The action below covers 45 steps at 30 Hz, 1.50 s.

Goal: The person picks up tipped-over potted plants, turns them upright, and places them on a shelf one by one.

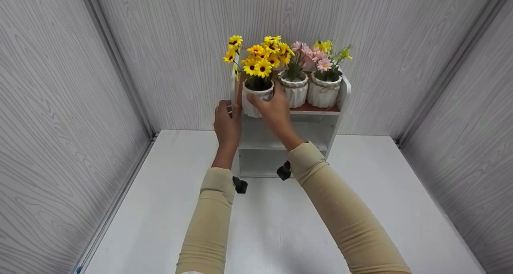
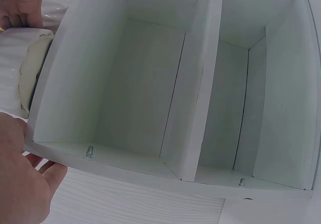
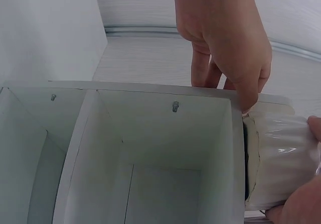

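Observation:
A white ribbed pot (image 1: 251,105) with yellow sunflowers (image 1: 262,61) stands at the left of the top shelf. My right hand (image 1: 274,107) grips it, thumb on the front and fingers round its right side. In the right wrist view the pot's base (image 3: 253,163) sits at the shelf's front edge. My left hand (image 1: 227,123) holds the left side panel of the small white shelf unit (image 1: 280,148). In the left wrist view, fingers of the left hand (image 2: 25,171) curl round the panel's outer side, thumb by the front edge.
To the right on the brown top shelf (image 1: 314,108) stand two more white pots: one with pink flowers (image 1: 295,91), one with pink and yellow flowers (image 1: 324,91). The unit stands on a white table (image 1: 280,226) against a wood-grain back wall (image 1: 180,65). Side walls flank it.

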{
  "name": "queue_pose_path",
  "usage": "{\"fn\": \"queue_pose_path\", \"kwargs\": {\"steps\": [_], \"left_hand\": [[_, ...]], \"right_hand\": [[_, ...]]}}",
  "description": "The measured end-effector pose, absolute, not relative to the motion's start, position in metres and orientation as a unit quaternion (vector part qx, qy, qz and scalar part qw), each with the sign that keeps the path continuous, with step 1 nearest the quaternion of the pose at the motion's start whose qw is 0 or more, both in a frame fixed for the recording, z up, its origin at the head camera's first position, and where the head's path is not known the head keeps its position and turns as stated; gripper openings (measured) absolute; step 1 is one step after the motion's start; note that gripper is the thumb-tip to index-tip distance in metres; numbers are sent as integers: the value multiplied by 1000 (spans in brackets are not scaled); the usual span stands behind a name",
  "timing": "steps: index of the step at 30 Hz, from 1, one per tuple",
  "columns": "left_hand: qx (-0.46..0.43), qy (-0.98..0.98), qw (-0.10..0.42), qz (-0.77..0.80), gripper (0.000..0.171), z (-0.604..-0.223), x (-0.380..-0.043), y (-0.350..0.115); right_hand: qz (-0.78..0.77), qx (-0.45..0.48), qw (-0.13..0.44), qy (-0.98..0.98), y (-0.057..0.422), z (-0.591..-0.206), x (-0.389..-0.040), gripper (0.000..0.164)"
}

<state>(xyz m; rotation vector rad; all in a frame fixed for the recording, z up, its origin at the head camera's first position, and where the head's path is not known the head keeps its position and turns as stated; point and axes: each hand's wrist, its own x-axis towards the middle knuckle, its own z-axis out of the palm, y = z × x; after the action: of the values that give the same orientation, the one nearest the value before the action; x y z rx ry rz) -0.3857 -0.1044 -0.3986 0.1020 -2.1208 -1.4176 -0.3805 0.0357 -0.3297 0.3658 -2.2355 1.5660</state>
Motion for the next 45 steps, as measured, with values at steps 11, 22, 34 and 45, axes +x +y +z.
{"fn": "queue_pose_path", "kwargs": {"steps": [11, 22, 34, 45], "left_hand": [[38, -786, 297, -540, 33, -398, -385, -102], [36, -778, 297, -553, 31, -400, -386, -100], [44, -781, 294, -550, 33, -399, -384, -100], [39, -779, 314, -541, 31, -399, -384, -102]], "right_hand": [[532, 95, 203, -817, 25, -332, -394, 91], [578, 114, 198, -783, 18, -340, -405, 96], [569, 108, 189, -793, 13, -341, -416, 100], [579, 104, 183, -788, 10, -339, -417, 102]]}}
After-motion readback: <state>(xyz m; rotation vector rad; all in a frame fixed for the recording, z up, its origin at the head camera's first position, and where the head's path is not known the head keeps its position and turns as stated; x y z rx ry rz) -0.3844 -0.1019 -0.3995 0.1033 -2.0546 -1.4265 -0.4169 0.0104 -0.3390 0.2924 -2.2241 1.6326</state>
